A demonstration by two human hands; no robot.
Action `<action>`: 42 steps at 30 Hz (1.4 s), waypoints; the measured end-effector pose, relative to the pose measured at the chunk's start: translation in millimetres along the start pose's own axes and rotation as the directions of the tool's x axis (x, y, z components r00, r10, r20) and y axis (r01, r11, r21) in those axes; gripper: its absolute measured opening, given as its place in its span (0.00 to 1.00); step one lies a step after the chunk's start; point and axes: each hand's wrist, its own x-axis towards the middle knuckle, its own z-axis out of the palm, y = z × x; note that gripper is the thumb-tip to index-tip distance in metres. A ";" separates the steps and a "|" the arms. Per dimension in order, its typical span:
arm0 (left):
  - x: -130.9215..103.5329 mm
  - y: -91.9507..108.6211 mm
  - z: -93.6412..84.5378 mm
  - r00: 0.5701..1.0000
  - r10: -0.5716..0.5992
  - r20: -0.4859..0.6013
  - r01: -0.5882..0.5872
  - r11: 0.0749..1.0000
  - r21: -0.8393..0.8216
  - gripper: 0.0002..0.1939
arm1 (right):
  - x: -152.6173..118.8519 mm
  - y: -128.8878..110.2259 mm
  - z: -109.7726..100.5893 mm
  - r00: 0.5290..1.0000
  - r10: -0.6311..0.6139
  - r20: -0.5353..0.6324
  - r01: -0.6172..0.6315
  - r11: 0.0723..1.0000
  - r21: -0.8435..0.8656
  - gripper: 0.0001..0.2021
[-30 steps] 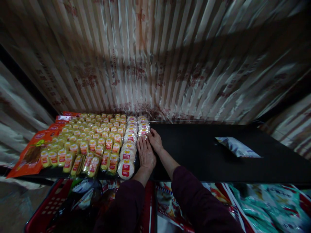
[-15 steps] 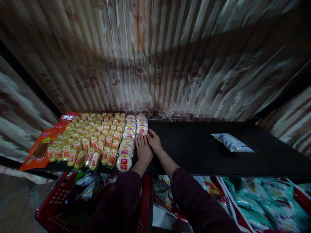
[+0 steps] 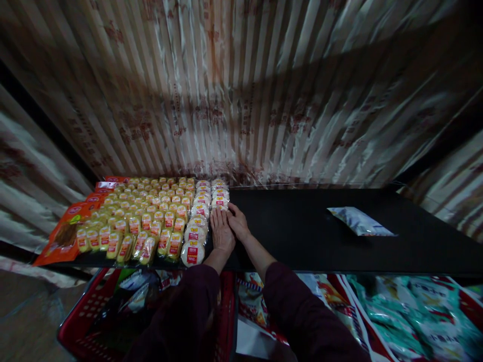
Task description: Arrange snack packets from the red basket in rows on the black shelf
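Note:
Two rows of wrapped round white rice crackers (image 3: 193,253) with red labels run front to back on a black shelf (image 3: 279,221). My left hand (image 3: 223,236) lies with fingers stretched forward over the near end of the right-hand row, hiding what is under it. Beside it, my right hand (image 3: 238,224) has its fingertips at the row's right side; its fingers are stretched out and its thumb side meets the left hand. Left of the crackers stand many small yellow wrapped cakes (image 3: 147,221) in close rows.
Orange snack bags (image 3: 64,234) lie at the shelf's left end. A silvery-white packet (image 3: 360,222) rests on the right part. Below the front edge are a red basket (image 3: 75,322) and several turquoise bags (image 3: 426,306). Striped plastic sheeting (image 3: 241,100) hangs behind.
Both hands stay at the same row, with the right hand shifted very slightly left. The camera view has moved a little; the packages look unmoved.

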 end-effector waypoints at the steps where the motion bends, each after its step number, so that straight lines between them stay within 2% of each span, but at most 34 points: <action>1: 0.7 -0.7 2.2 1.000 0.005 -0.005 -0.005 1.000 -0.006 0.28 | 0.2 1.1 1.1 1.000 -0.003 -0.010 0.003 1.000 0.006 0.18; 8: 5.3 -4.4 12.3 1.000 -0.019 0.010 0.019 1.000 -0.013 0.27 | -1.3 3.8 2.7 0.998 -0.006 -0.058 0.006 1.000 -0.002 0.19; 17: 5.8 -4.6 4.9 0.995 -0.084 0.054 0.087 0.994 -0.061 0.25 | -5.4 -2.4 -0.9 0.999 -0.008 -0.048 0.005 0.998 -0.061 0.19; 24: 5.1 -4.6 0.6 0.989 -0.134 0.067 0.142 0.979 -0.144 0.25 | -12.0 -13.8 1.8 0.995 -0.031 -0.095 0.007 0.968 -0.249 0.18; 28: 3.7 -6.6 2.5 0.991 -0.130 0.041 0.136 0.967 -0.216 0.23 | -18.0 -15.2 1.7 0.990 -0.020 -0.141 -0.029 0.939 -0.342 0.18; 37: 6.0 -12.7 15.5 0.996 -0.092 0.014 0.092 0.943 -0.320 0.24 | -19.3 -10.4 1.3 0.996 -0.028 -0.090 -0.013 0.904 -0.428 0.15; 42: 5.4 -14.2 19.6 0.997 -0.072 -0.001 0.068 0.944 -0.322 0.23 | -21.4 -8.5 0.6 0.993 -0.052 -0.103 0.003 0.905 -0.425 0.16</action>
